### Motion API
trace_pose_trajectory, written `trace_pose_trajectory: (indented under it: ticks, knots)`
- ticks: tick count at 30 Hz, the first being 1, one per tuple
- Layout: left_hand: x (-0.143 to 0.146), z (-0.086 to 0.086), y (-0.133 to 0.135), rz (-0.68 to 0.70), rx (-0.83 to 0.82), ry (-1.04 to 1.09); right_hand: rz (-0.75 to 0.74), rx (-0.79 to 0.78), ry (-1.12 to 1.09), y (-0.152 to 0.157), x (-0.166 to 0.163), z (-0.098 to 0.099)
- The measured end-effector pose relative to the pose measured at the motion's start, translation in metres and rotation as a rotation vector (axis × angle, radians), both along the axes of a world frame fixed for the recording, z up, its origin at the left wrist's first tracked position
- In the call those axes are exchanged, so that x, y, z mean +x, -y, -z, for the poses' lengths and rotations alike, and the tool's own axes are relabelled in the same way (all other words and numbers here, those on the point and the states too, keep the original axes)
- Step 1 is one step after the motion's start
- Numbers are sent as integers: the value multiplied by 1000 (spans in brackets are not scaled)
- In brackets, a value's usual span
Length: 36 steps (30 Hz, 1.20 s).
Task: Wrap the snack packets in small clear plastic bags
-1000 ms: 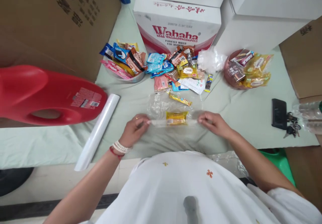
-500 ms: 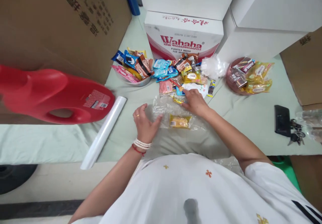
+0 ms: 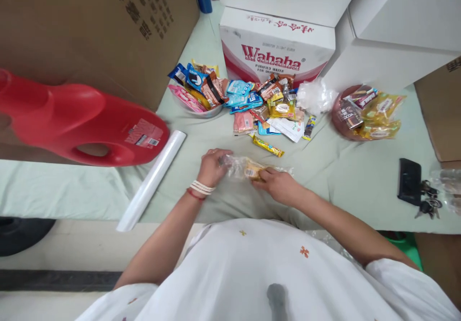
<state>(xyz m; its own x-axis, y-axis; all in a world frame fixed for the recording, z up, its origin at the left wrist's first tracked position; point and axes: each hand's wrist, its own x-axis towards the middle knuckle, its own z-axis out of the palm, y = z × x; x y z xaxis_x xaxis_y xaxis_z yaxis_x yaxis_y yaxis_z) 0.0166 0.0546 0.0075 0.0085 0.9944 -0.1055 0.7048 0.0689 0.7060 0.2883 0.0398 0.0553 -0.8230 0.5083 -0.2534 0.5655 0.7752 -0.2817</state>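
Observation:
My left hand (image 3: pixel 213 168) is closed on the left end of a crumpled sheet of clear plastic wrap (image 3: pixel 235 166). A yellow-wrapped snack (image 3: pixel 253 170) lies under a fold of that film. My right hand (image 3: pixel 275 184) grips the snack's right part through the wrap, fingers bent over it. Just beyond both hands a thin yellow candy packet (image 3: pixel 267 145) lies on the green cloth. Behind it is a pile of small snack packets (image 3: pixel 245 100), blue, pink, brown and yellow.
A bowl of snacks (image 3: pixel 207 113) stands left of the pile, a reddish bowl (image 3: pixel 338 119) right of it. A roll of plastic film (image 3: pixel 153 179) and a red jug (image 3: pixel 108 124) lie left. A white Wahaba carton (image 3: pixel 275 52) backs the table. A black wallet (image 3: pixel 409 180) and keys (image 3: pixel 428 205) lie right.
The clear film, flat before, is now folded over the yellow snack. My right hand has left the thin candy packet and come down onto the snack. My left hand has closed on the film.

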Motion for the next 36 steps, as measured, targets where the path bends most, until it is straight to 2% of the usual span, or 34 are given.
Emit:
trace_pose_trajectory:
  ticks: [2,4,6,8,10,12,14,15,17,19,20,23,27,29,31,34,36]
  knots:
    - [-21,-12,5,82,-63,209,38,-29,-27,2,3,7]
    - [-29,-27,11,50,-134,368,63,-50,-72,1,2,12]
    - [-17,-40,15,0,-187,473,81,-64,-120,0,0,17]
    - [11,-45,18,11,-203,509,101,-86,-180,0,-2,19]
    - [48,-42,21,91,-152,418,120,-129,-270,1,1,20]
    - [80,-33,28,190,-42,162,132,-196,-391,2,12,19]
    - [100,-22,38,292,42,-90,193,-262,-524,5,26,19]
    - [105,-17,45,335,78,-186,288,-257,-582,8,34,20]
    - [106,-10,56,405,128,-303,590,-126,-618,15,45,24]
    - [102,-8,62,436,150,-365,864,75,-523,24,50,31]
    - [100,-7,64,440,151,-388,919,141,-458,28,51,34]
    - [96,-11,63,444,146,-456,867,142,-386,33,54,37]
    - [97,-15,60,461,170,-530,920,-16,-422,17,49,18]
    - [97,-14,60,460,227,-541,891,-91,-399,4,28,6]
    - [95,-13,59,458,310,-525,793,-90,-362,-10,-4,0]
    - [78,-11,55,445,400,-451,643,-134,-252,-29,-45,5]
    - [54,-10,52,497,433,-337,532,-130,-234,-34,-55,11]
